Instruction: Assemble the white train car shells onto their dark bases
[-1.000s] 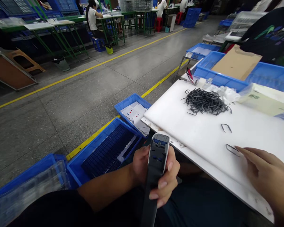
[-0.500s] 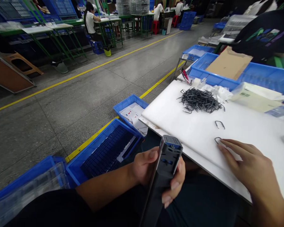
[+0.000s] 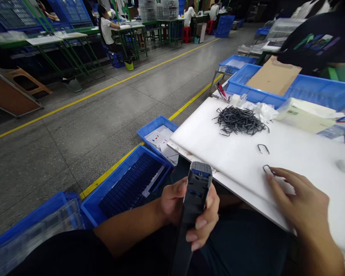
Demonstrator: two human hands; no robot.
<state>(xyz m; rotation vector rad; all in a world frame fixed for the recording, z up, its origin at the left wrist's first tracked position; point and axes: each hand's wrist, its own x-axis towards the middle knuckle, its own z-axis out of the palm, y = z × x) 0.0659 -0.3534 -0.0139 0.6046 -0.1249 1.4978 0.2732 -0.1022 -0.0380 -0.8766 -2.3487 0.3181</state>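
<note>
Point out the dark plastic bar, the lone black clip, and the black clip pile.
Dark plastic bar (image 3: 197,191): head view, upper end.
Lone black clip (image 3: 263,168): head view, curved end.
Black clip pile (image 3: 238,121): head view, middle of the tangle.

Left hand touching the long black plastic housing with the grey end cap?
Touching: the head view shows the left hand wrapped around the long black plastic housing, its fingers curled across the front.
</note>
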